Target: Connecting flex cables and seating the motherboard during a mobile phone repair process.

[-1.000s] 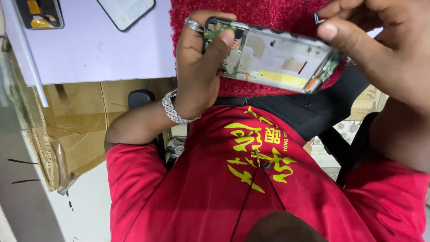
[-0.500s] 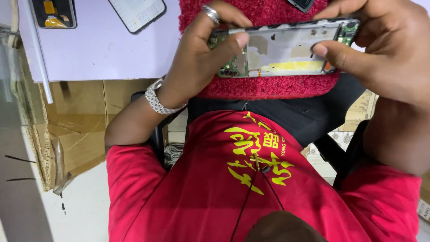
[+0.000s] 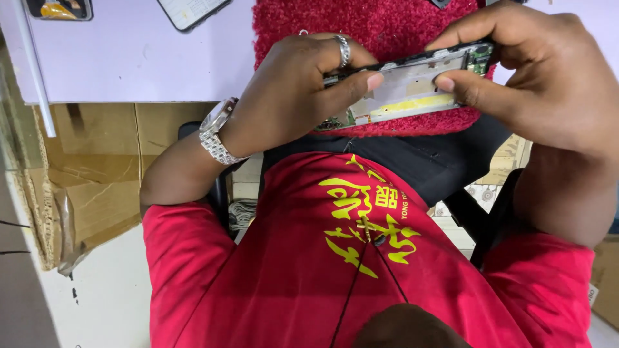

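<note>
While both hands are gripping the opened phone frame [image 3: 409,87] above the red fuzzy mat [image 3: 387,26], the frame is being held clear of the pale desk top [image 3: 129,58], tilted slightly with its inner side facing the camera. The left hand [image 3: 290,96], wearing a ring and a metal wristwatch [image 3: 216,138], is closing its fingers around the frame's left end, with the thumb pressing on the inner face. The right hand [image 3: 535,77] is clamping the right end, its fingers curling over the top edge and its thumb [image 3: 464,90] pressing down near the yellow strip inside. Neither hand is showing any gap from the part. Judging from this grip, opposing thumb pressure could be flexing the thin frame, and that could crack it or strain the exposed green circuit board at its lower left. A slip at either end could be dropping the part onto the mat or past the desk edge. Two other devices, a dark phone [image 3: 190,9] and a small screen unit [image 3: 58,9], are lying well apart at the far side of the desk.
</note>
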